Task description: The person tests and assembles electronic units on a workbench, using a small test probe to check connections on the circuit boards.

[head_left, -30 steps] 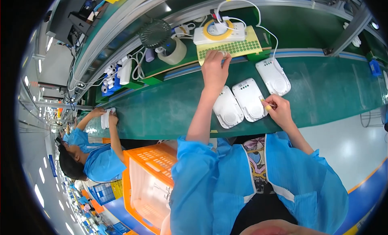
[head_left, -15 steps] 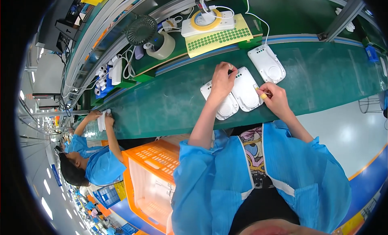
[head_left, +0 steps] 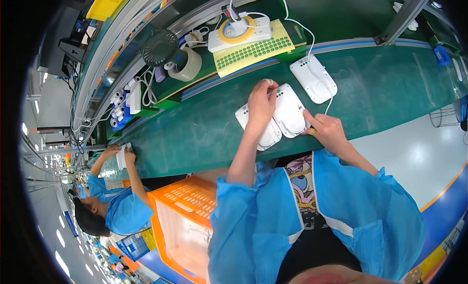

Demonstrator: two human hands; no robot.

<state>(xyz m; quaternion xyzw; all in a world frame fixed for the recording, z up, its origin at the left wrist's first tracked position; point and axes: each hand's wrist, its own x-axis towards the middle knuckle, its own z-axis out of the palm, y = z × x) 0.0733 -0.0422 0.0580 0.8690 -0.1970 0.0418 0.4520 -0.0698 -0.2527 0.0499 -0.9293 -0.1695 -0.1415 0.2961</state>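
Observation:
Two white oval-ended plastic housings lie side by side on the green bench. Over the upper part of the left housing (head_left: 269, 137) is my left hand (head_left: 262, 106), its thumb and fingers pinched together at the top edge of the middle housing (head_left: 291, 113); what they hold, if anything, is hidden. My right hand (head_left: 327, 131) is at the middle housing's right edge, index finger laid on it and thumb side low against it. A yellow band wraps one of its digits. Farther back lies a third white housing (head_left: 312, 78), with a white cable (head_left: 310, 52) running across it.
Behind, a yellow sheet of green round stickers (head_left: 253, 54) lies under a white power strip (head_left: 212, 41) with a yellow tape roll (head_left: 222, 34). A small fan (head_left: 160, 47) stands beside. An orange crate (head_left: 183, 198) is at left, near a co-worker in blue (head_left: 129, 211).
My right hand has gone from a pinch at the middle housing's edge to an extended index finger on it. The cable now hangs past the third housing's near edge. The view has shifted slightly.

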